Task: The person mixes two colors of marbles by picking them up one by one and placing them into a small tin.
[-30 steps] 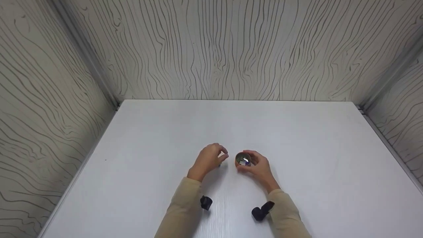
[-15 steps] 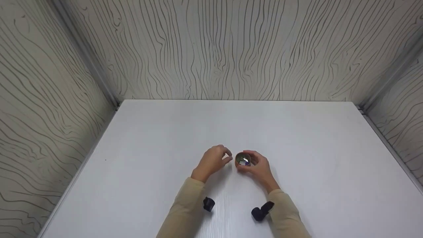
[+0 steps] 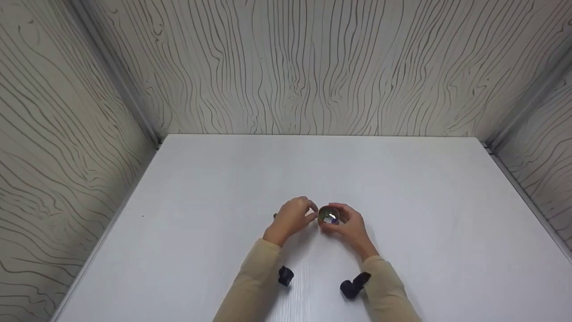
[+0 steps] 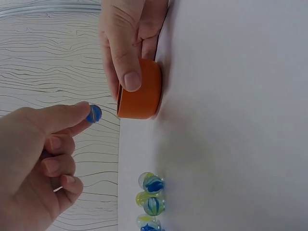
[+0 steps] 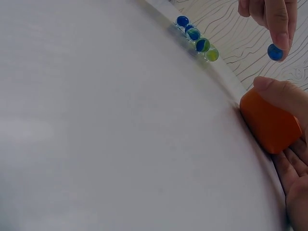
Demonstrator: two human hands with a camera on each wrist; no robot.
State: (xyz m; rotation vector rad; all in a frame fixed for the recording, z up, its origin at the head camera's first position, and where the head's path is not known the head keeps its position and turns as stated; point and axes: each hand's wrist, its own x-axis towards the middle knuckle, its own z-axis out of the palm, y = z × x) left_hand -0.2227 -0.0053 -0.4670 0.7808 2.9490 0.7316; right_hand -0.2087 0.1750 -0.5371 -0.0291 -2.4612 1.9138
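Note:
My left hand (image 3: 292,215) pinches a blue glass marble (image 4: 94,113) between thumb and forefinger, its other fingers curled in. In the left wrist view the marble is level with the mouth of a small orange cup (image 4: 147,98), a short gap away. The cup stands upright on the table, and my right hand (image 3: 351,226) grips it with the thumb on the near side and fingers behind. From above, the cup's inside (image 3: 329,215) looks dark and shiny with a bluish-purple patch. The right wrist view also shows the pinched marble (image 5: 275,52) over the cup.
Several blue, green and yellow glass marbles (image 4: 154,206) rest close together on the white table (image 3: 214,188), mostly hidden behind the left hand in the head view. Wood-patterned panels (image 3: 286,67) rise at the back and sides. Black wrist cameras (image 3: 353,288) sit on both sleeves.
My left hand has moved right, up to the cup's left rim. A marble on the table now shows just left of that hand. The right hand and cup have stayed put.

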